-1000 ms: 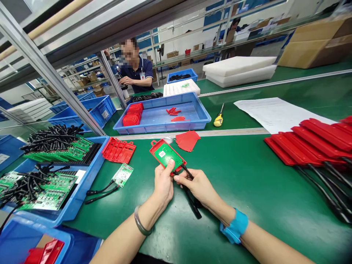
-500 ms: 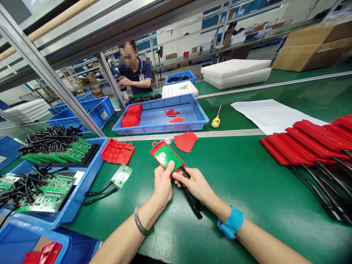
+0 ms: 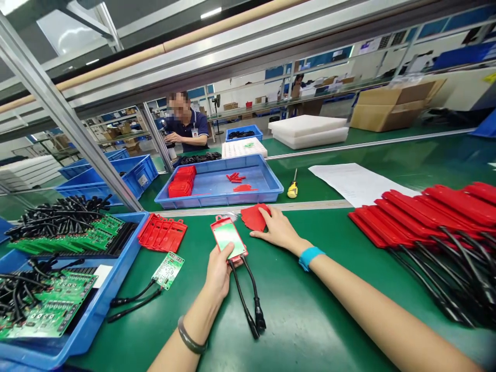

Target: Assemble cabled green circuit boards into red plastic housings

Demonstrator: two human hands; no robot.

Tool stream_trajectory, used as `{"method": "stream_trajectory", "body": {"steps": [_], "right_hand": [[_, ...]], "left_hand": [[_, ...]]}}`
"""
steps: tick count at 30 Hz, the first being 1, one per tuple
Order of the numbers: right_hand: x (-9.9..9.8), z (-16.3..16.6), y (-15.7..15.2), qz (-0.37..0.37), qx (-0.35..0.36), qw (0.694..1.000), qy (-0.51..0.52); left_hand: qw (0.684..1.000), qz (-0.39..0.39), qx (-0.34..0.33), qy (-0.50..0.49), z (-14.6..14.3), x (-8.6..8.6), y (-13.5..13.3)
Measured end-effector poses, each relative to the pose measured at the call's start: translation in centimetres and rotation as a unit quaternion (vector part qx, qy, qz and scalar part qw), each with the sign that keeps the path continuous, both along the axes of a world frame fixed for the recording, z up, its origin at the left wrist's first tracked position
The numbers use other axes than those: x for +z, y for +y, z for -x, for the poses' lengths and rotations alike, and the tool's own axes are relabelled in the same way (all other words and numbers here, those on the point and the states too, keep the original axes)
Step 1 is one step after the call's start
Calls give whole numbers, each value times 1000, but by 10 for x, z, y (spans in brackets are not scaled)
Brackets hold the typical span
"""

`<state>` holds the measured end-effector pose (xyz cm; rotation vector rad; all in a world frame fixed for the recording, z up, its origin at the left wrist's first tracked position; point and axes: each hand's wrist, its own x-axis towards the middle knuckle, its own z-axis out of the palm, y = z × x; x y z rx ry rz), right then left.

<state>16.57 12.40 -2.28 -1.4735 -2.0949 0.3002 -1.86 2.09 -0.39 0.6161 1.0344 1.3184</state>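
Note:
My left hand [image 3: 219, 268] grips a red plastic case [image 3: 240, 249] with its thumb on top. Inside that case lies a green circuit board [image 3: 228, 238], shiny with glare, and two black cables [image 3: 251, 289] hang from its lower end onto the table. My right hand [image 3: 278, 227] reaches over a small stack of thin red sheets [image 3: 253, 217], fingers apart and touching the right side of the stack. To the left rest several red case shells [image 3: 163, 232] and a loose circuit board [image 3: 168, 269] with two black cables.
A shallow blue tray [image 3: 220, 199] with red parts sits ahead, a yellow-handled screwdriver [image 3: 293, 190] beside it. Circuit boards fill a blue bin [image 3: 127, 258] at left. Red cases with cables [image 3: 391, 217] are piled at right, near white paper [image 3: 349, 181]. A person [image 3: 189, 126] works across the bench.
My right hand has left the cables and moved up and right to the red sheets. The case stays in my left hand, its cables now hanging free. The view has tilted up.

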Motion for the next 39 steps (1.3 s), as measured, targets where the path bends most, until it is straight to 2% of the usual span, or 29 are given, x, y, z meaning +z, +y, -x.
{"method": "stream_trajectory", "body": {"steps": [3, 6, 8, 12, 15, 18, 23, 29, 39], "right_hand": [[-7, 2, 10, -13, 3, 999, -34], [1, 0, 5, -27, 5, 999, -43], [12, -4, -7, -41, 19, 999, -13], [29, -9, -48, -68, 102, 990, 72], [29, -9, -76, -84, 146, 984, 60], [24, -7, -89, -109, 177, 977, 35], [19, -4, -91, -147, 215, 966, -7], [16, -1, -92, -144, 220, 965, -9], [13, 1, -99, -160, 199, 967, -14]], "left_hand": [[1000, 2, -17, 19, -2, 0, -1], [999, 1, -28, 33, -3, 0, -2], [999, -1, -39, 37, -4, 0, -3], [996, -19, -70, 44, -7, -2, -7], [994, -42, -87, 44, -11, -4, -10], [993, -52, -99, 46, -15, -5, -12], [994, -22, -90, 58, -18, -10, -14], [994, -12, -77, 76, -18, -13, -17], [980, -97, -104, 139, -20, -6, -18]]}}
